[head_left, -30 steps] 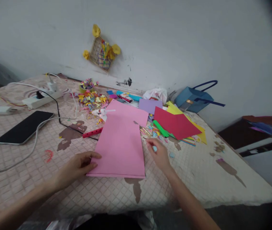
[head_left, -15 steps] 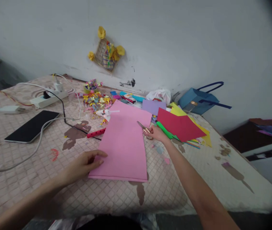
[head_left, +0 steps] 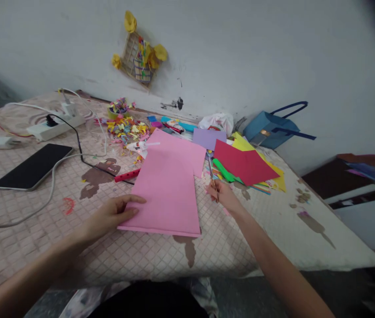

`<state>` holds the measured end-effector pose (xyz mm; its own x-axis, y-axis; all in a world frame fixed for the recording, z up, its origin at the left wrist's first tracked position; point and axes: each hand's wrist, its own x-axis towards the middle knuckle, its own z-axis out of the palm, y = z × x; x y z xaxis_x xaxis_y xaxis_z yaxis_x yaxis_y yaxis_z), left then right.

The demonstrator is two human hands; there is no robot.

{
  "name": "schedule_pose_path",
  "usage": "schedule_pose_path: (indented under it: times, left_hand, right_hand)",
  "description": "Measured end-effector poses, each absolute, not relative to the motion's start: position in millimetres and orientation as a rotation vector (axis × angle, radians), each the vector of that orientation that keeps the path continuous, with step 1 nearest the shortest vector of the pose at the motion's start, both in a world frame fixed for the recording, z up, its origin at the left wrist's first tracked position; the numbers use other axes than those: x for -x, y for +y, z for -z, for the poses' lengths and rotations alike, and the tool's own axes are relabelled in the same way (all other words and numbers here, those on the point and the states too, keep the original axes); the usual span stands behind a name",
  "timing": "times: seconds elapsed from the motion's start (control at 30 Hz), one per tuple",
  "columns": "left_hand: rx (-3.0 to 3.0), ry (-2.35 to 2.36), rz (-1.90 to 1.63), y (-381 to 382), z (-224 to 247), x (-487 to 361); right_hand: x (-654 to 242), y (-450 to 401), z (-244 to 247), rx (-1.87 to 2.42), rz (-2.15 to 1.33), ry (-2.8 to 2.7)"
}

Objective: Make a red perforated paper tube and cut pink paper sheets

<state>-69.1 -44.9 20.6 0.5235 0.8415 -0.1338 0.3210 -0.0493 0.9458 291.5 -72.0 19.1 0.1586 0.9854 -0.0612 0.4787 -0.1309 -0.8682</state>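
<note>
Pink paper [head_left: 166, 190] lies flat in front of me, its near edge folded or layered. My left hand [head_left: 121, 210] rests on its lower left edge, fingers apart with the thumb and forefinger on the sheet. To the right of the paper, my right hand [head_left: 221, 194] is closed around the handles of small scissors [head_left: 211, 170], whose blades point away from me. Another piece of pink paper [head_left: 199, 157] shows behind the front sheet. A red perforated strip [head_left: 127, 175] sits at the left edge of the paper, near a white glue gun [head_left: 137, 146].
Red sheets [head_left: 243, 163], a purple sheet [head_left: 209, 138] and a green roll [head_left: 223, 170] lie to the right. Colourful paper scraps [head_left: 126, 128] are heaped at the back. A black tablet [head_left: 33, 167], power strip [head_left: 56, 127] and cables lie left. A blue bag [head_left: 268, 129] stands back right.
My right hand has moved slightly right with the scissors, off the pink paper's edge, and the blades have turned to point more straight away. The whole view has shifted a little.
</note>
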Motion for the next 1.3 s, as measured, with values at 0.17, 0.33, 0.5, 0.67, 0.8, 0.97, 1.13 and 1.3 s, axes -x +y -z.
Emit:
schedule_pose_path:
  times: [0.17,0.33,0.5,0.67,0.8,0.97,1.13,1.3]
  left_hand:
    - [-1.578,1.024,-0.569,-45.6,-18.5,73.0]
    - [-1.541,1.055,-0.694,-49.4,-15.9,77.4]
    - [-0.899,0.989,-0.986,-69.5,-11.1,83.2]
    - [-0.526,0.907,-0.995,-107.0,2.2,71.1]
    - [-0.505,0.737,-0.741,-130.1,1.5,38.6]
    - [-0.383,0.706,-0.615,-128.7,-10.9,0.7]
    - [-0.306,0.753,-0.622,-123.1,-13.4,-7.7]
    - [-0.306,0.733,-0.645,-123.1,-13.4,-3.6]
  right_hand:
    - [-254.6,-118.5,-21.8,1.621,-1.117,-1.344]
    - [-234.2,-128.8,-21.6,1.558,-1.219,-1.211]
    - [-224.0,-128.2,-17.3,1.488,-1.237,-1.002]
    - [-209.7,-131.4,-13.3,1.411,-1.256,-0.864]
    - [-197.7,-136.1,-12.5,1.363,-1.275,-0.827]
    - [-193.6,-139.7,-11.8,1.354,-1.264,-0.838]
    - [-198.8,-142.8,-10.6,1.389,-1.209,-0.925]
    - [-210.6,-161.5,-19.7,1.43,-1.129,-1.113]
